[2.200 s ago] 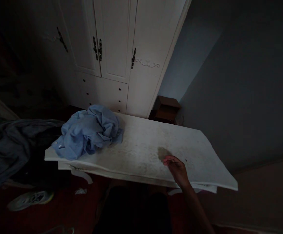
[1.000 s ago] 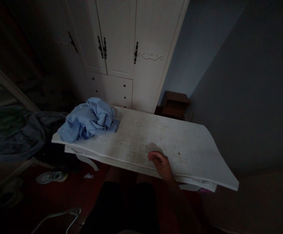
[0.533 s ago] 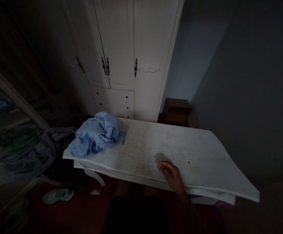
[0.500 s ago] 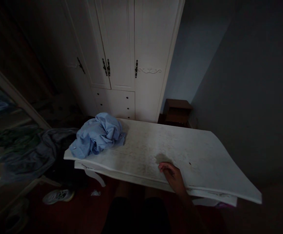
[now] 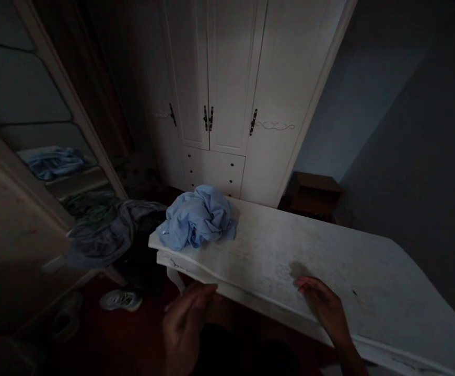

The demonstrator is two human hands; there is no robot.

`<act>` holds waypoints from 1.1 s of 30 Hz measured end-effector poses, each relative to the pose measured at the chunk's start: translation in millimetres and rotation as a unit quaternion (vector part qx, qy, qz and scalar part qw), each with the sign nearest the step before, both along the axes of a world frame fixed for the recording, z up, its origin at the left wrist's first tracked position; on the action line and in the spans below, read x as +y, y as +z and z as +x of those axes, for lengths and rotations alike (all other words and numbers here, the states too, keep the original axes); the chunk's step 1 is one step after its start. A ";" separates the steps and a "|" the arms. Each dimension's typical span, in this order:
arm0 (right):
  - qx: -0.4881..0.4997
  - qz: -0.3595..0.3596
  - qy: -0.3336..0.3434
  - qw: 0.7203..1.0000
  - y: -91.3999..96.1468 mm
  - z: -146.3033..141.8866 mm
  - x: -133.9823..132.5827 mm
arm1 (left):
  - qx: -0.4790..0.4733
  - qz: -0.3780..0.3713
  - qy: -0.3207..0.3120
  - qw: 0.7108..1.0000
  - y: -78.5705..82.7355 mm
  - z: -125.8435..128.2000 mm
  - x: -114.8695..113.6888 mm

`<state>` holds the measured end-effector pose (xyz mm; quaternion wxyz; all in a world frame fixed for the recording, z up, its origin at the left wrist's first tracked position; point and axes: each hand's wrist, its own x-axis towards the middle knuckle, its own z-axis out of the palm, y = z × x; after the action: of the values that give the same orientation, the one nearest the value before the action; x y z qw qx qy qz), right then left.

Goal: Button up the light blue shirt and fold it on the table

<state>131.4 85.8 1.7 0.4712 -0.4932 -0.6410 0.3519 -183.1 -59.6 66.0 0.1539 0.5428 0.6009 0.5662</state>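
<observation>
My right hand (image 5: 323,305) rests flat on the front part of a white, stained table top (image 5: 372,266), fingers stretched out and holding nothing. My left hand (image 5: 184,326) is raised below the table's front edge, fingers loosely apart and empty, close to the edge without clearly touching it. A crumpled light blue shirt (image 5: 198,218) lies on the table's far left corner, well away from both hands.
A white wardrobe (image 5: 231,94) with dark handles and small drawers stands behind the table. A brown box (image 5: 311,193) sits by the wall. Grey and dark clothes (image 5: 109,235) hang at the left, a shoe (image 5: 120,300) lies on the red floor, and more blue cloth (image 5: 53,162) sits on a shelf.
The view has swung left, so the table and shirt appear further right. My left hand has come up into view under the table edge. My right hand stays on the table.
</observation>
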 end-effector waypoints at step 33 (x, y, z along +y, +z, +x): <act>-0.020 0.009 -0.046 0.999 3.0 -4.9 -2.4 | 0.138 -0.009 -0.130 0.982 -62.5 -21.5 117.1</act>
<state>126.6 83.4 4.7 0.4785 -0.5245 -0.6303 0.3140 -204.7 57.5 3.5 0.1462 0.6876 0.5459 0.4560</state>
